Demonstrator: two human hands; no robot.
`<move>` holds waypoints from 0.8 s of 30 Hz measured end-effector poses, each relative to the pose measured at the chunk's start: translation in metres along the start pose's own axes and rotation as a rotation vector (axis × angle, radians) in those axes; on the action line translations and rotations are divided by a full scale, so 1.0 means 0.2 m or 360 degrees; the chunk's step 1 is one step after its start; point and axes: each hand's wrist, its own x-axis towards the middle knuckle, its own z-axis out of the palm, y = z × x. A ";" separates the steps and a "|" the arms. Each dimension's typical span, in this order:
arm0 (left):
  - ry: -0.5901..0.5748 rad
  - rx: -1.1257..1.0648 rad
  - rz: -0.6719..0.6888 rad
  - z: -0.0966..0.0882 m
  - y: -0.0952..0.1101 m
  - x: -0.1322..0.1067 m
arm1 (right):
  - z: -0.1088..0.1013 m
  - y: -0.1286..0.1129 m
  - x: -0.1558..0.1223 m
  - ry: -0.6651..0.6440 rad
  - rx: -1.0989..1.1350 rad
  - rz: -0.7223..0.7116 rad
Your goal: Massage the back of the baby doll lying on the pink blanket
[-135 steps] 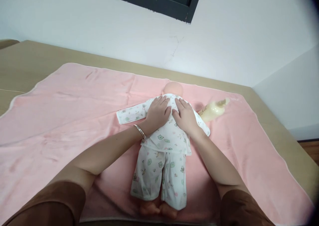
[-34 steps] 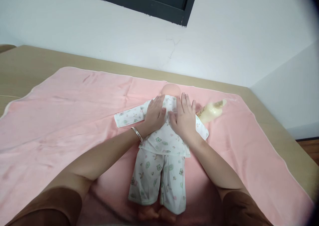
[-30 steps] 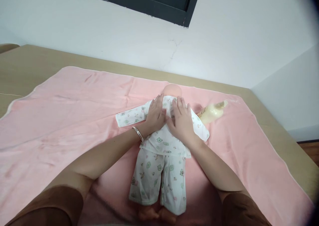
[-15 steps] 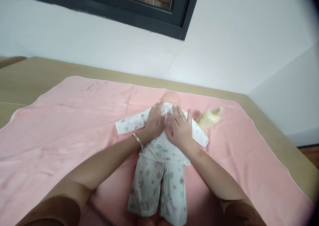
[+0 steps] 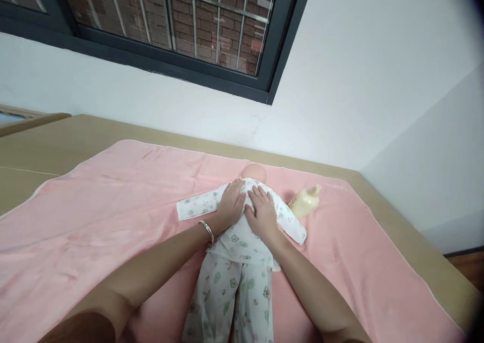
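Note:
A baby doll (image 5: pixel 254 173) lies on a pink blanket (image 5: pixel 143 182), its bald head toward the wall. It wears a white printed top (image 5: pixel 242 239) with long sleeves spread to both sides, and matching trousers (image 5: pixel 223 292). My left hand (image 5: pixel 231 202) rests flat on the upper left of the top, a silver bangle (image 5: pixel 206 230) on its wrist. On the upper right of the top lies my right hand (image 5: pixel 262 212), fingers stretched out. Neither hand grips anything. The doll's face cannot be seen.
A pale yellow bottle (image 5: pixel 305 202) lies on the blanket beside the doll's right-hand sleeve. Beneath the blanket is a wooden table (image 5: pixel 113 131) against a white wall (image 5: pixel 321 81). A dark-framed window (image 5: pixel 227 81) with bars is above.
My right hand has settled flatter onto the doll's top, its fingers less spread. My left hand stays on the top. The camera view has tilted up, showing more of the window.

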 end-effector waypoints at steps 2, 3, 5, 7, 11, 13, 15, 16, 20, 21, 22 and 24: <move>0.0035 0.0022 0.0014 0.00 0.00 0.00 | 0.00 0.00 0.00 0.0027 0.0009 0.0000; 0.0051 0.0035 0.0025 0.00 -0.01 0.00 | 0.01 0.00 0.00 0.0048 0.0022 -0.0003; 0.0070 0.0069 0.0060 -0.01 -0.01 -0.02 | 0.01 0.01 -0.02 0.0115 0.0069 -0.0011; 0.0064 0.0113 0.0108 -0.03 -0.01 -0.05 | 0.02 0.03 -0.04 0.0220 0.0134 -0.0018; 0.0021 0.0207 0.0162 -0.08 0.00 -0.13 | 0.03 0.09 -0.12 0.0417 0.0271 -0.0043; 0.0001 0.0240 0.0154 -0.11 0.00 -0.17 | 0.02 0.13 -0.17 0.0490 0.0321 -0.0068; -0.0025 0.0257 0.0133 -0.13 0.01 -0.21 | 0.02 0.16 -0.22 0.0553 0.0349 -0.0091; -0.0043 0.0257 0.0122 -0.14 0.01 -0.22 | 0.01 0.17 -0.24 0.0578 0.0354 -0.0099; -0.0096 0.0221 0.0081 -0.17 0.05 -0.28 | -0.01 0.19 -0.34 0.0587 0.0357 -0.0071; -0.0104 0.0211 0.0071 -0.18 0.07 -0.29 | -0.01 0.19 -0.35 0.0581 0.0361 -0.0061; -0.0114 0.0203 0.0063 -0.19 0.08 -0.31 | -0.02 0.19 -0.37 0.0575 0.0365 -0.0055; -0.0141 0.0188 0.0054 -0.22 0.11 -0.33 | -0.02 0.19 -0.40 0.0566 0.0375 -0.0057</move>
